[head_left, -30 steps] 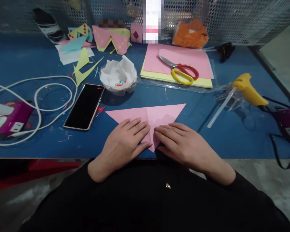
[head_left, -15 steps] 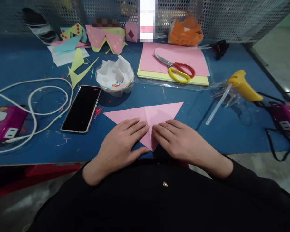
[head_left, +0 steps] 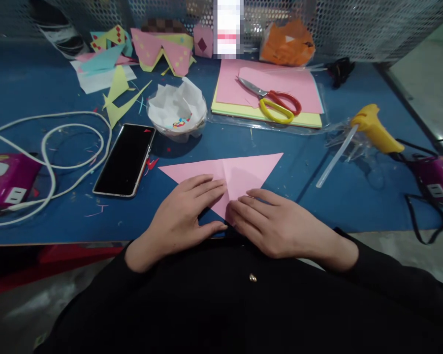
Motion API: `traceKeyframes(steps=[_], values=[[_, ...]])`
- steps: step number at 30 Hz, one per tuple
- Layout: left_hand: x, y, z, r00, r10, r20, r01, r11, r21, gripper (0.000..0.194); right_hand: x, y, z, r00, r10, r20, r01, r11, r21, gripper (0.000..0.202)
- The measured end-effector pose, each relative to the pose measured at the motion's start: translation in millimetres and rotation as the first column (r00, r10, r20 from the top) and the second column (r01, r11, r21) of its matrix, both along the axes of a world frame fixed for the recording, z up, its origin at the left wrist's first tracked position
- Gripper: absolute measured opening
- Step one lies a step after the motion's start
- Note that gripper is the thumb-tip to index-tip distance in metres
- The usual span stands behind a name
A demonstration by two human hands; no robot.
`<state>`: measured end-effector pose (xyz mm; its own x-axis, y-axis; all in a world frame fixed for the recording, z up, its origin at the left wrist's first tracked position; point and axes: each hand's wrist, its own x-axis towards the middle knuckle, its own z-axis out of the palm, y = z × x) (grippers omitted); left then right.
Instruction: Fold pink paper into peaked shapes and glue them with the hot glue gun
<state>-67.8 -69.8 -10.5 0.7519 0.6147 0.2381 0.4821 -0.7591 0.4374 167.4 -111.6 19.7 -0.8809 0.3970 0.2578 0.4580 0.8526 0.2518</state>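
A pink paper triangle (head_left: 243, 172) lies on the blue table close to its front edge, its long side away from me and a crease down its middle. My left hand (head_left: 186, 211) rests on the paper's left part, palm down, fingers stretched toward the crease and thumb near the bottom corner. On the right part lies my right hand (head_left: 271, 221), its fingers extended and its fingertips at the crease near the lower corner. Neither hand grips anything; the bottom tip is partly covered by the right fingers.
Around the paper are a phone (head_left: 125, 160), a paper-lined bowl (head_left: 177, 110), scissors (head_left: 276, 105) on coloured sheets (head_left: 229, 101), and a yellow glue gun (head_left: 378, 130). A white cable (head_left: 46, 147) loops at left. Folded paper shapes (head_left: 162, 49) stand at the back.
My right hand has slid down along the crease toward the bottom corner, uncovering more of the paper's right part. My left hand stays nearly in place. The camera view has shifted slightly.
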Motion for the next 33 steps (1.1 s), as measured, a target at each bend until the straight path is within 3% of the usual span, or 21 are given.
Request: traceKeyframes(steps=[6,10,15,19,22,28,33], values=[[-2,-2,-0.6,1.0,0.018,0.018,-0.018,1.0,0.022,0.063,-3,-9,-15.2,0.986,-0.088,-0.14,0.091,0.996,0.015,0.025],[4,-6,-0.1,0.998,0.061,0.022,-0.063,0.986,0.156,0.043,-6,-11,-22.1,0.965,-0.148,-0.217,0.159,0.987,0.033,0.024],[10,-12,-0.7,0.998,0.062,-0.022,-0.046,0.894,0.445,0.027,-7,-11,-25.5,0.951,-0.15,-0.271,0.165,0.986,0.034,0.024],[11,-14,1.9,0.997,0.078,0.025,-0.079,0.844,0.53,0.022,-5,-7,-28.2,0.912,-0.258,-0.318,0.257,0.965,-0.047,0.032],[10,-14,4.2,0.997,0.075,0.026,-0.077,0.834,0.547,0.02,-4,1,-29.8,0.89,-0.383,-0.246,0.364,0.923,-0.12,0.04],[4,-15,0.8,0.997,0.033,-0.077,0.012,0.854,0.52,0.022,-3,10,-36.9,0.91,-0.36,-0.207,0.301,0.915,-0.269,0.034],[-3,-13,1.8,0.987,0.159,0.026,-0.16,0.945,0.285,0.019,0,6,-39.1,0.815,-0.471,-0.338,0.314,0.849,-0.425,0.031]])
